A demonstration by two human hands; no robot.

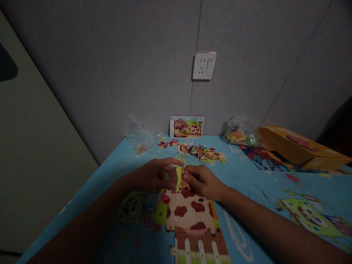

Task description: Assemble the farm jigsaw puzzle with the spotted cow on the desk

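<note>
My left hand [154,176] and my right hand [202,180] meet over the far edge of a partly joined jigsaw [192,220] showing a spotted cow and a white fence. Both pinch one small green and brown puzzle piece [176,176] between their fingertips, held right at the top of the joined part. The jigsaw lies on a blue cartoon-print tablecloth [247,176].
Loose puzzle pieces [203,152] are scattered beyond my hands. A reference picture card [186,127] leans on the wall. A clear plastic bag [140,135] lies far left, a bag of pieces [240,135] and a yellow box [299,146] far right. A wall socket [204,66] is above.
</note>
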